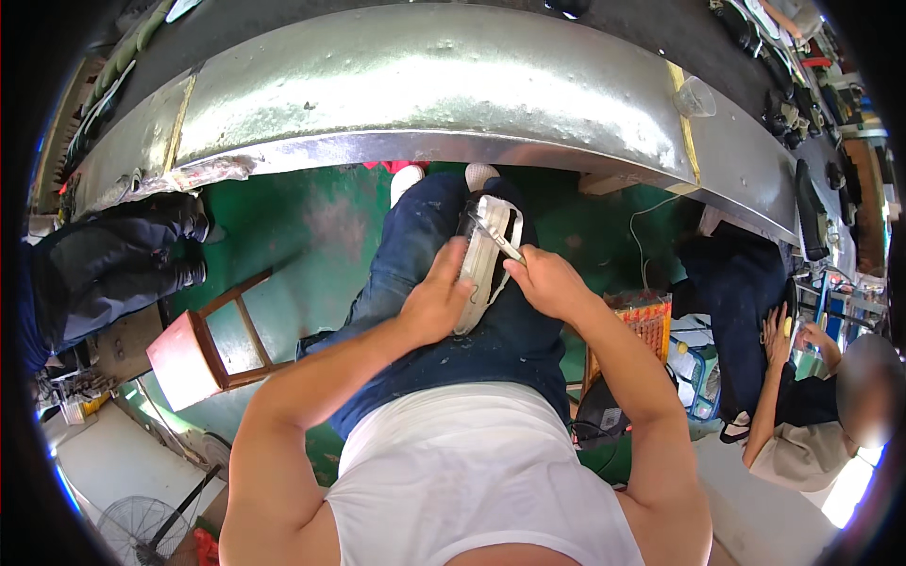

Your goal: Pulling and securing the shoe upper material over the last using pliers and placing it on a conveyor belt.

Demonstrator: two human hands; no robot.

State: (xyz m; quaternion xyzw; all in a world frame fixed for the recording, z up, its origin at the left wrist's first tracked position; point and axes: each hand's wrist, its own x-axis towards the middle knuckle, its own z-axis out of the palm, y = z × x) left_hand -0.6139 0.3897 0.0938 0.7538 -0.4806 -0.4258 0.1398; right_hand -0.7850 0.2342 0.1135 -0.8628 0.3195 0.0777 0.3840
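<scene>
On my lap lies a pale cream shoe (480, 269), lengthwise, with a narrow light strip standing off along its right side. My left hand (439, 294) is closed against its left side, near the lower half, and steadies it. In my right hand (549, 283) is a slim metal hand tool (498, 237), slanting up and left over the shoe. The tip reaches the shoe's upper part. Whether the tool's end has jaws or a blade is too small to tell. My right fingers wrap its lower end, partly hidden.
A metal-topped bench (425, 94) spans the front. A clear plastic cup (696, 97) sits on it at the right. Left of me is a wooden stool (203, 349); a fan (142, 528) stands behind it. A person (802, 415) sits at the right, near an orange basket (644, 325).
</scene>
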